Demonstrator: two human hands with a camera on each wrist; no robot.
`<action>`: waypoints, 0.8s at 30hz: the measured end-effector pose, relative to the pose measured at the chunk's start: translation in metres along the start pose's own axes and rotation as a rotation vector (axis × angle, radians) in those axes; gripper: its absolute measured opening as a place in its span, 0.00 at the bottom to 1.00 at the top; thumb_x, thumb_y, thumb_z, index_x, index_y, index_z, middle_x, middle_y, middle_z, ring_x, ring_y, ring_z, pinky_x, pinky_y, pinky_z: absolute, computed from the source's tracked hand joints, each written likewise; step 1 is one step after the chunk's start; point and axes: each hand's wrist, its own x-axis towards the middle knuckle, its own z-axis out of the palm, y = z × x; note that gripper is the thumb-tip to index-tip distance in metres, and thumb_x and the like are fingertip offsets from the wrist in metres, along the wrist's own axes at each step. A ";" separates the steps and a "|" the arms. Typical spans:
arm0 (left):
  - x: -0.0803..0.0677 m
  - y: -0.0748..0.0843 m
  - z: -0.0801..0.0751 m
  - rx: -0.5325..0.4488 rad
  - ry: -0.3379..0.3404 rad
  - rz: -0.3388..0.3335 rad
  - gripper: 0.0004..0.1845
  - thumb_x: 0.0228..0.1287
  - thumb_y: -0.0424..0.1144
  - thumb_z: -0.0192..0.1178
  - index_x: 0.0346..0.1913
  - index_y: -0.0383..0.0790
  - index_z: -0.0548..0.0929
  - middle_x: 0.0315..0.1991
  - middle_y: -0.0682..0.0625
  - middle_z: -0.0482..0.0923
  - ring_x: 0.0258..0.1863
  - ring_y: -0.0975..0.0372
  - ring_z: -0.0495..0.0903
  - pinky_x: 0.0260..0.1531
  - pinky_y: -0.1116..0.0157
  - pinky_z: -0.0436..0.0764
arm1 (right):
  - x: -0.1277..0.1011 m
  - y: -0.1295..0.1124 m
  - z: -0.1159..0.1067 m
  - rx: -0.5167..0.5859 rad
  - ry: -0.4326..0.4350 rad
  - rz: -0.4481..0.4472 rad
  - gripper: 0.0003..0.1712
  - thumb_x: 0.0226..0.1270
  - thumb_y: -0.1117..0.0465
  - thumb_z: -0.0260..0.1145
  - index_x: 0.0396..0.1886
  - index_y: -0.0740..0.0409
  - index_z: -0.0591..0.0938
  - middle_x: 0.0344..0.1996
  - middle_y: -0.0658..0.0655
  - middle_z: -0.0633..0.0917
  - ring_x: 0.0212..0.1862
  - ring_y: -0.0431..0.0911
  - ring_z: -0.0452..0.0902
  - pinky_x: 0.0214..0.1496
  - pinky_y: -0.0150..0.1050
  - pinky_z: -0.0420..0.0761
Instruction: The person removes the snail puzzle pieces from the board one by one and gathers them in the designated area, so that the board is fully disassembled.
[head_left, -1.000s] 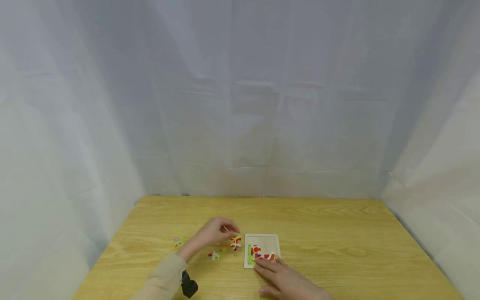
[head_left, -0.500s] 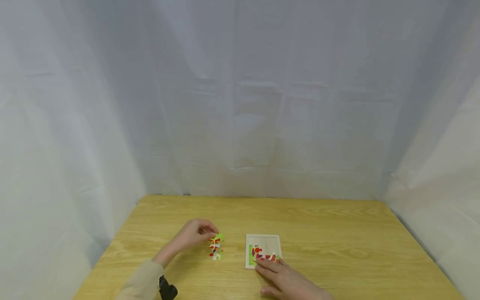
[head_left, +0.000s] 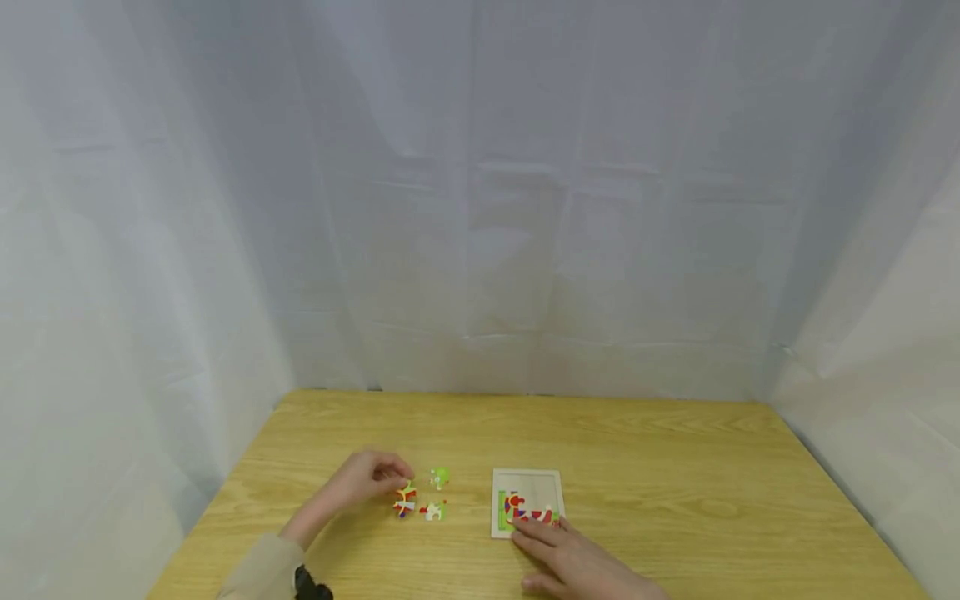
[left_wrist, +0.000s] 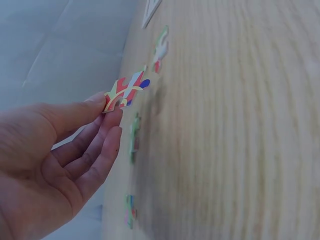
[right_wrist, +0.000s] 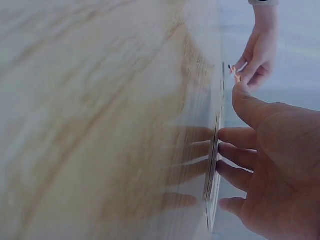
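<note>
Left hand point(left_wrist: 55, 155) pinching puzzle piece point(left_wrist: 126, 92), long axis toward puzzle board point(head_left: 527, 502), flat right hand point(head_left: 573, 558) pressing it

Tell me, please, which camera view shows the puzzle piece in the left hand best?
The left wrist view: the puzzle piece, pinched by the left hand, shows its colours clearly. In the head view it is tiny; in the right wrist view only a sliver.

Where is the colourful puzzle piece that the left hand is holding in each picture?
Head view: the puzzle piece is low and left of centre, at the left hand's fingertips.
Left wrist view: upper left of centre, pinched at the fingertips above the table.
Right wrist view: a tiny sliver near the top right, in the far hand.
Shared landmark: the puzzle board, under the right hand.
</note>
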 end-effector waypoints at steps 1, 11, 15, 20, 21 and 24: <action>-0.001 -0.002 0.001 -0.003 -0.005 -0.012 0.08 0.60 0.36 0.60 0.39 0.35 0.82 0.32 0.48 0.82 0.30 0.60 0.79 0.28 0.71 0.78 | 0.000 0.000 0.000 0.002 -0.002 0.001 0.33 0.70 0.41 0.46 0.66 0.56 0.65 0.67 0.54 0.64 0.66 0.49 0.62 0.58 0.59 0.66; -0.013 -0.016 0.009 0.001 0.009 -0.038 0.09 0.55 0.38 0.65 0.38 0.38 0.82 0.30 0.50 0.81 0.28 0.65 0.78 0.28 0.71 0.77 | 0.000 0.003 0.003 0.006 -0.010 0.005 0.33 0.70 0.40 0.45 0.67 0.54 0.64 0.68 0.53 0.63 0.66 0.48 0.61 0.59 0.58 0.66; -0.015 -0.015 0.010 0.015 0.006 -0.040 0.14 0.48 0.40 0.70 0.38 0.38 0.82 0.30 0.49 0.80 0.28 0.63 0.78 0.28 0.72 0.77 | 0.000 0.004 0.003 0.000 -0.007 0.004 0.33 0.70 0.40 0.45 0.67 0.54 0.65 0.67 0.53 0.63 0.66 0.48 0.61 0.58 0.58 0.66; -0.016 -0.014 0.012 0.037 0.032 -0.032 0.16 0.44 0.40 0.72 0.37 0.38 0.83 0.29 0.49 0.80 0.27 0.65 0.78 0.27 0.72 0.77 | 0.000 0.003 0.002 0.000 -0.006 0.004 0.33 0.69 0.41 0.46 0.67 0.55 0.65 0.67 0.53 0.64 0.66 0.48 0.62 0.58 0.58 0.66; -0.016 -0.014 0.012 0.045 0.036 -0.032 0.15 0.44 0.40 0.72 0.37 0.38 0.83 0.30 0.50 0.80 0.27 0.65 0.78 0.27 0.73 0.76 | 0.000 0.003 0.002 0.000 -0.007 0.003 0.33 0.69 0.41 0.46 0.67 0.55 0.65 0.67 0.53 0.64 0.66 0.48 0.62 0.58 0.58 0.66; -0.016 -0.015 0.013 0.057 0.047 -0.022 0.15 0.43 0.39 0.72 0.36 0.38 0.84 0.29 0.50 0.80 0.27 0.65 0.78 0.27 0.73 0.76 | 0.001 0.003 0.001 0.001 -0.009 -0.001 0.33 0.70 0.41 0.46 0.67 0.55 0.65 0.67 0.54 0.64 0.66 0.49 0.62 0.58 0.58 0.67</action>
